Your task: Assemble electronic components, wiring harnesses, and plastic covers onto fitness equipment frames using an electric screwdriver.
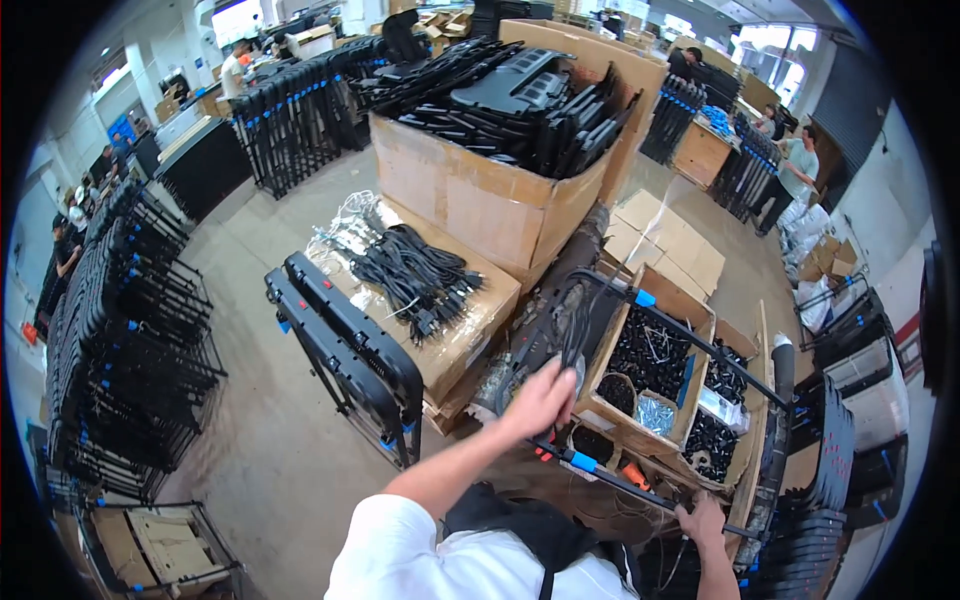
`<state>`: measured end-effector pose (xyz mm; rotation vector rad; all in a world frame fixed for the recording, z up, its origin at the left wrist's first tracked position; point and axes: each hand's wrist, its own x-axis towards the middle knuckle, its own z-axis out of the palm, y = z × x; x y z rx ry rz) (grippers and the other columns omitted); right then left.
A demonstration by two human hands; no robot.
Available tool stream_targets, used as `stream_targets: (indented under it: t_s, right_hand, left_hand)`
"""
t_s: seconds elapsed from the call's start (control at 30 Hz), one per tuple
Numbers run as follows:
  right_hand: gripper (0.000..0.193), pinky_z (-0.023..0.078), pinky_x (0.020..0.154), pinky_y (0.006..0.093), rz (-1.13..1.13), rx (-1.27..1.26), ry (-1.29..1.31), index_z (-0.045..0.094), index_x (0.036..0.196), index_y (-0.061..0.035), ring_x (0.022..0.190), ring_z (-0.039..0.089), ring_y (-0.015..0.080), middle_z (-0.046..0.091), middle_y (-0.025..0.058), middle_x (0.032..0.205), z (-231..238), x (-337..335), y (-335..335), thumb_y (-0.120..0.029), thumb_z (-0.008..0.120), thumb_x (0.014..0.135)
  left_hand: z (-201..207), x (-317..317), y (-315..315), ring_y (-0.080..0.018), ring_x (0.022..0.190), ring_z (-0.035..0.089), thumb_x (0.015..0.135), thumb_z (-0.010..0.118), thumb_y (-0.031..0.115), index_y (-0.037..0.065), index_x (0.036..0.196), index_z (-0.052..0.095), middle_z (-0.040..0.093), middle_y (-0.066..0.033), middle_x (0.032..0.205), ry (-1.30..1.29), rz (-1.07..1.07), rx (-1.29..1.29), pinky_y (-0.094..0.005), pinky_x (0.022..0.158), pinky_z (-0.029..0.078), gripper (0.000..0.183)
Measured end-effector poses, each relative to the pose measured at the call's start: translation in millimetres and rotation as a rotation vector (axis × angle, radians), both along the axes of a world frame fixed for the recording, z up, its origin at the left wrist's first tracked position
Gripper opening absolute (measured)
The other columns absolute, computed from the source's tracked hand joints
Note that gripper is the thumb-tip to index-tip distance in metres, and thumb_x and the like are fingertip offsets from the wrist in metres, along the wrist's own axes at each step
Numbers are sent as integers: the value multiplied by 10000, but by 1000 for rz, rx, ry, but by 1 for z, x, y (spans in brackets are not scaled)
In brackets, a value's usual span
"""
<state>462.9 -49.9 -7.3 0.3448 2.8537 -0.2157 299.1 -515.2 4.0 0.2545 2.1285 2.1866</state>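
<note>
My left hand point(541, 402) is closed around a looped bundle of black cable point(575, 335), held upright above the near left corner of a black tubular frame point(625, 487). Blue bands point(584, 461) wrap the frame's tubes. At the frame's near right part, my right hand point(702, 522) has its fingers curled on the tube. Under the frame stands a divided wooden box point(632, 428) holding black plastic parts point(652, 352) and silver screws point(655, 414). An orange-handled tool point(634, 474) lies just beyond the near tube.
To the left, a carton point(478, 275) carries a pile of black power cords point(412, 275). Behind it, a large carton point(450, 190) overflows with black plastic panels point(515, 80). Two black frames point(345, 350) stand beside the carton. Rows of folded frames point(105, 330) line the left side. Several people work farther off.
</note>
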Motion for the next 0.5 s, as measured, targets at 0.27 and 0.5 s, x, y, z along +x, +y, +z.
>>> stream_targets:
  t_s: [0.27, 0.5]
  right_hand:
    - [334, 555, 938, 530, 11, 148, -49, 668, 1043, -25, 1023, 707, 437, 747, 243, 988, -13, -6, 6, -347, 642, 959]
    - [408, 563, 953, 535, -177, 186, -156, 673, 1100, -25, 1052, 727, 410, 751, 245, 979, -27, -11, 17, -407, 612, 969]
  left_hand:
    - [-118, 62, 47, -490, 897, 657, 1033, 603, 335, 6, 981, 619, 693, -265, 940, 260, -52, -656, -587, 816, 518, 334]
    - [-118, 59, 55, -467, 856, 662, 1019, 625, 355, 16, 954, 626, 689, -245, 882, 309, -5, -763, -573, 800, 522, 345]
